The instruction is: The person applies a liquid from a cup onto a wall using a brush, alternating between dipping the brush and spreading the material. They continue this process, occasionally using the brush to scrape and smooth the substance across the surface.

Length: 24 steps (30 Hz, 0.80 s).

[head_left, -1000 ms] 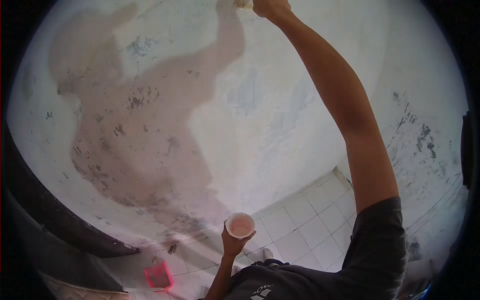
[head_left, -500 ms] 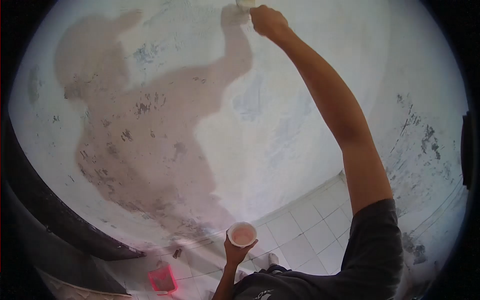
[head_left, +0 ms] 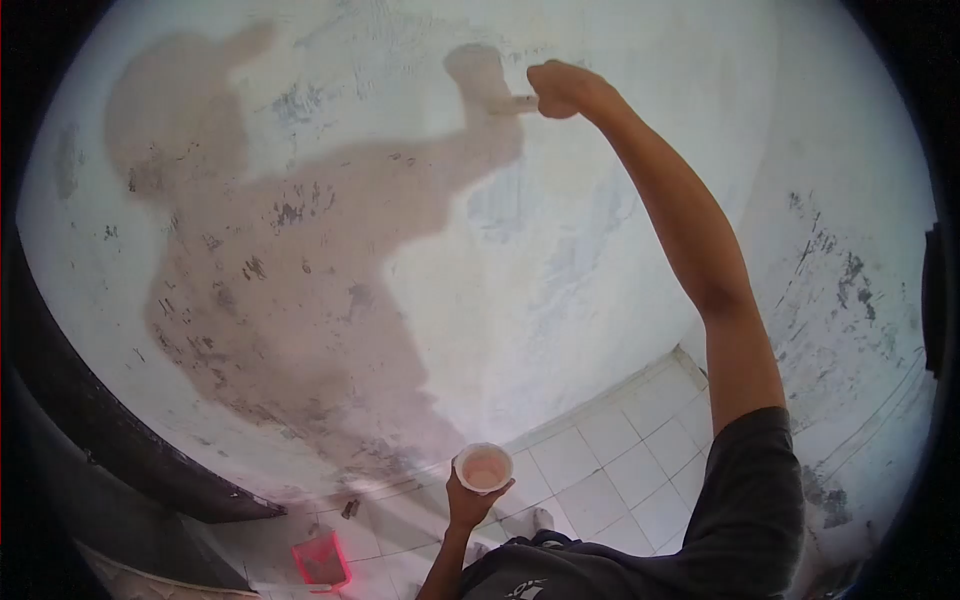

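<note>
My right hand is stretched out toward the wall at the top and is closed round a paintbrush. The brush lies nearly level, its pale end pointing left against the wall. Low in the middle, my left hand grips a round white tub from below and the side. Inside the tub is a pale, pinkish liquid that looks like paint. The wall is whitish, with grey worn patches and bluish smears, and my shadow covers much of its left part.
A pink-red basket or dustpan rests on the white tiled floor at the lower left. Beside the wall's foot lies a small brown object. A dark curved edge runs along the left, and a scuffed side wall stands right.
My right hand has come down and slightly right with the paintbrush, which now lies level. My left hand and the tub stay in nearly the same place.
</note>
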Tool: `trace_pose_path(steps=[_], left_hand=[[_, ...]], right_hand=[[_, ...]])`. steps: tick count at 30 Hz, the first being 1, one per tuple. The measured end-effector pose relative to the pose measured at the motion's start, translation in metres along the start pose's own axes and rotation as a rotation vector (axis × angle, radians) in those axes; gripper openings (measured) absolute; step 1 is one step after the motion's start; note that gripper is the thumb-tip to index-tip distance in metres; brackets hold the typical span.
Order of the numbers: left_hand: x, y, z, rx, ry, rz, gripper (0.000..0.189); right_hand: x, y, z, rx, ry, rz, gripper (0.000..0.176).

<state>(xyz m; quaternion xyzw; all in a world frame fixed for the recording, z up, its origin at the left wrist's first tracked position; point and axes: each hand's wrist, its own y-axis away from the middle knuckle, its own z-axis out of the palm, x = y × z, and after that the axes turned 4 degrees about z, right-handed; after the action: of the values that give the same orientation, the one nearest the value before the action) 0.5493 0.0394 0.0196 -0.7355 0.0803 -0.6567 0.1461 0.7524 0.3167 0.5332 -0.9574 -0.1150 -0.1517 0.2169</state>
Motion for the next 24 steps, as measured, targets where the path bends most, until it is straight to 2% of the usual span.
trace_pose_path(steps=[2, 3, 5, 9, 12, 15, 16, 20, 21, 23, 24], left_hand=[[-0.001, -0.001, 0.001, 0.001, -0.012, 0.005, 0.072], [-0.001, -0.001, 0.001, 0.002, -0.024, 0.002, 0.073], [0.000, -0.002, 0.000, 0.000, -0.037, 0.014, 0.074], [0.007, -0.002, -0.002, 0.030, -0.009, 0.009, 0.073], [-0.002, -0.002, -0.006, 0.052, 0.013, 0.001, 0.073], [0.001, -0.001, -0.014, 0.102, -0.031, 0.038, 0.072], [-0.004, 0.000, -0.016, 0.107, -0.032, 0.032, 0.072], [-0.014, -0.001, -0.023, 0.110, 0.006, -0.003, 0.071], [-0.012, -0.003, -0.023, 0.122, 0.041, 0.003, 0.071], [-0.013, -0.007, -0.026, 0.127, 0.027, 0.018, 0.071], [-0.013, -0.006, -0.026, 0.131, 0.016, 0.032, 0.071]], right_hand=[[0.006, -0.011, -0.009, 0.219, -0.082, 0.093, 0.030], [0.005, -0.014, -0.015, 0.220, -0.082, 0.093, 0.030], [0.004, -0.021, -0.031, 0.347, -0.147, 0.285, 0.028], [0.017, -0.048, -0.034, 0.487, -0.190, 0.310, 0.028], [0.018, -0.048, -0.037, 0.670, -0.300, 0.405, 0.024], [0.012, -0.043, -0.033, 0.741, -0.358, 0.345, 0.025], [0.007, -0.042, -0.028, 0.735, -0.362, 0.340, 0.025], [-0.008, -0.031, 0.001, 0.404, -0.107, 0.244, 0.026], [-0.012, -0.023, 0.006, 0.401, -0.108, 0.243, 0.026], [-0.019, -0.008, 0.019, 0.171, -0.076, 0.154, 0.028], [-0.016, -0.006, 0.024, 0.164, -0.073, 0.155, 0.028]])
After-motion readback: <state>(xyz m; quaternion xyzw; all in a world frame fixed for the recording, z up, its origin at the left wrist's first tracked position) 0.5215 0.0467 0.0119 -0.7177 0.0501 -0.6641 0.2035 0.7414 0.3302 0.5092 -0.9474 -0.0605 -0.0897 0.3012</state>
